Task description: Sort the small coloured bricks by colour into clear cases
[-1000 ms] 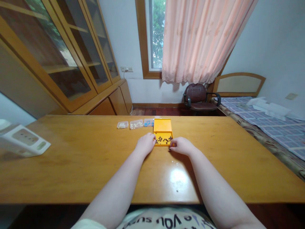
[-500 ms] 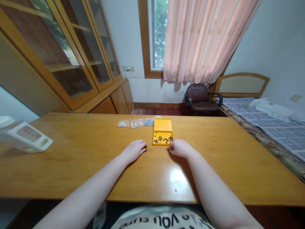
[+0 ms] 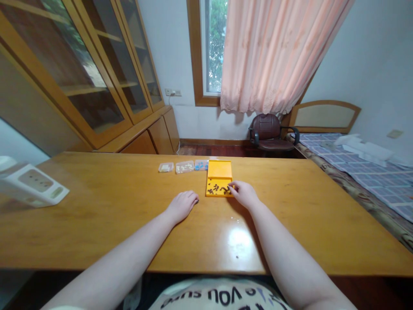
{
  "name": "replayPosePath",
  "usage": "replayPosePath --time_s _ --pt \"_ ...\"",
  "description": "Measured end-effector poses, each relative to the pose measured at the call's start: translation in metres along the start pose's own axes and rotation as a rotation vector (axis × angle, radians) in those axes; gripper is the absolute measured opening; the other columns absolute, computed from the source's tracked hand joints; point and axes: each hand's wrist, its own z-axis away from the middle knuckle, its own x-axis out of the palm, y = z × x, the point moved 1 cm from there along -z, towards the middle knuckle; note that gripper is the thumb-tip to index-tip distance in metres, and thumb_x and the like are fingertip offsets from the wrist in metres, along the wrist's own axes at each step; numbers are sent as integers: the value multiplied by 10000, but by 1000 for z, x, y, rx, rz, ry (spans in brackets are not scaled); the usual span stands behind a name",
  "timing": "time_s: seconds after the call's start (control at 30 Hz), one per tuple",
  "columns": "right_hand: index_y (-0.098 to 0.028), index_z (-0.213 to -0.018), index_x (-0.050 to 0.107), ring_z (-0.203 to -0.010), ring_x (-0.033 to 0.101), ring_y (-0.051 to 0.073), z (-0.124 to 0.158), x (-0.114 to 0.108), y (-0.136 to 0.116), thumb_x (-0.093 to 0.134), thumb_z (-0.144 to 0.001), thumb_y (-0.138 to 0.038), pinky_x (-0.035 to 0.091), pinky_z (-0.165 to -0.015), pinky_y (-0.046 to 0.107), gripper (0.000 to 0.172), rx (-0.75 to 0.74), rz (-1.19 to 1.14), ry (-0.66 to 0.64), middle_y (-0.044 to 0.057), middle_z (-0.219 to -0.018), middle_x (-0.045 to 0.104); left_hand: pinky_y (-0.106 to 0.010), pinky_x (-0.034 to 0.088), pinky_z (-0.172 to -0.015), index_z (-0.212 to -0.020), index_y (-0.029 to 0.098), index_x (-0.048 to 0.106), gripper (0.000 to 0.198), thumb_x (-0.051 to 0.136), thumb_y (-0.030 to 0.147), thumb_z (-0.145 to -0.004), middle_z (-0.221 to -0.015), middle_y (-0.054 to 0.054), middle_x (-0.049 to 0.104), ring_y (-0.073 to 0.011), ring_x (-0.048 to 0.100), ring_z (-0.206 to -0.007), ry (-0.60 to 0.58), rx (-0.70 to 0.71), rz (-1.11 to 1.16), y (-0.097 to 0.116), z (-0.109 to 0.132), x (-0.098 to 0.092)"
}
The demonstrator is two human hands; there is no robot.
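Since half a second ago, the right hand (image 3: 244, 194) has gone from beside the near right corner of the yellow box (image 3: 220, 169) to reach over its right edge. I see thumb and forefinger drawn nearly together among the dark pieces (image 3: 216, 187); whether they pinch one, I cannot tell. The left hand (image 3: 182, 204) has stayed on the table (image 3: 290, 189), palm down, fingers loosely curved, just apart from the box's left side. I see nothing held there, though its underside is hidden.

Outward from the hands, the box stands open, its near half holding the scattered pieces and its far half bare. I'd judge the handling of these pieces unfinished, since I make out no order among them and the box is not closed. Behind and to the left stand three small clear containers (image 3: 185, 172), at least one with pale bits and the one nearest the box with blue.

Much escapes me from here: the pieces' shapes are too small to read, the right fingers cover some of them, and the box hides part of the nearest container. A dark speck (image 3: 237, 257) near the table's front edge I cannot identify.
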Motion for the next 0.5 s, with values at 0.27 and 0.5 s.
replayPosePath --time_s 0.27,0.5 --pt "-204 -913 687 -636 574 153 -8 18 19 472 -847 -370 386 -589 249 280 100 -148 104 25 -705 667 -323 472 -803 -916 198 630 176 468 264 -890 -903 -54 629 -186 585 -850 64 78 190 16 -33 -4" --pt "-172 -936 667 -634 581 160 -11 22 23 474 -838 -408 433 -606 263 320 133 -330 137 27 -688 646 -404 344 -1068 -1150 185 601 335 542 261 -830 -1273 -109 530 -247 468 -1219 331 -199 447 12 -103 24"
